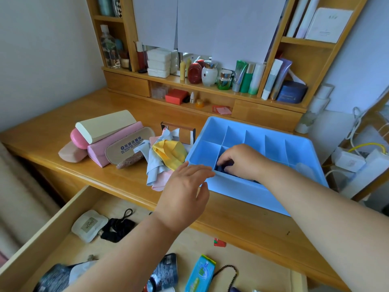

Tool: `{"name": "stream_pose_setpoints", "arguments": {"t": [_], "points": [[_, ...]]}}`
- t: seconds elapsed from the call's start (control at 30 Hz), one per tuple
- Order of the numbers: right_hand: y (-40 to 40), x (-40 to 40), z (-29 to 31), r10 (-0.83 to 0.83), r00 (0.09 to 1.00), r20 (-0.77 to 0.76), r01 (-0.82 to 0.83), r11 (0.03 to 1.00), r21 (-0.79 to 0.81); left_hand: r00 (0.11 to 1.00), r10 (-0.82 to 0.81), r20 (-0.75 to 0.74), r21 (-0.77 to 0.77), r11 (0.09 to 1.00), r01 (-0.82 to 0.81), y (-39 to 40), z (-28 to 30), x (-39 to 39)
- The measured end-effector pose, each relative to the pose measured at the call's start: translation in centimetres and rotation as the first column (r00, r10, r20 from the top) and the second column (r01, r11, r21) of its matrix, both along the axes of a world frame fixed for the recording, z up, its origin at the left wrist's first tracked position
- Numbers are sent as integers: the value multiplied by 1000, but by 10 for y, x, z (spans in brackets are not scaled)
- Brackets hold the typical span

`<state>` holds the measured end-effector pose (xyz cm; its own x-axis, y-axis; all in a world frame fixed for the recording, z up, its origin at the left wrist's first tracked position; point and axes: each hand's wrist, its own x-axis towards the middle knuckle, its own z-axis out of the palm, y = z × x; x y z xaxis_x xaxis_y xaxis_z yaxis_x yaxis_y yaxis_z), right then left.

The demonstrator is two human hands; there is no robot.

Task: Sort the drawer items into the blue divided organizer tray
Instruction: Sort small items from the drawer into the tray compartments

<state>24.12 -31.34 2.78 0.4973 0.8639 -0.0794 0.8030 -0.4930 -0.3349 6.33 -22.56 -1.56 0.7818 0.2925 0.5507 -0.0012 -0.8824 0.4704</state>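
Observation:
The blue divided organizer tray (242,192) sits on the wooden desk at the right. My right hand (242,159) reaches down into a front compartment, its fingers curled on a dark blue item (224,166) that is mostly hidden. My left hand (185,188) hovers with fingers spread by the tray's front left corner, holding nothing. Below, the open drawer (48,226) holds a white packet (89,225), a black scrunchie (117,228), a green wipes pack (200,272), dark pouches (166,270) and a bead chain (228,275).
Several glasses cases (109,140) and a pile of cleaning cloths (164,159) lie on the desk left of the tray. A shelf of cosmetic bottles (231,79) runs along the back. Cables and a power strip (357,163) sit at the right.

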Motion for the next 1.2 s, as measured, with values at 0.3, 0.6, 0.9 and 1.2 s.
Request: {"name": "stream_pose_setpoints", "arguments": {"t": [0.3, 0.6, 0.9, 1.2], "points": [[8, 0, 14, 91, 977, -193, -118, 984, -132, 1000, -9, -5, -3, 1000, 9, 0, -4, 0], [1, -7, 2, -33, 965, -260, 91, 973, 214, 1000, -3, 10, 4, 1000, 3, 0, -4, 1], [-27, -8, 23, -184, 910, -371, 347, 828, 440, 997, -48, -67, 6, 999, 48, -2, 4, -9], [-81, -115, -26, -15, 1000, -18, 23, 756, 654, 982, 49, -183, -95, 993, -67, 7, -42, -104]]}}
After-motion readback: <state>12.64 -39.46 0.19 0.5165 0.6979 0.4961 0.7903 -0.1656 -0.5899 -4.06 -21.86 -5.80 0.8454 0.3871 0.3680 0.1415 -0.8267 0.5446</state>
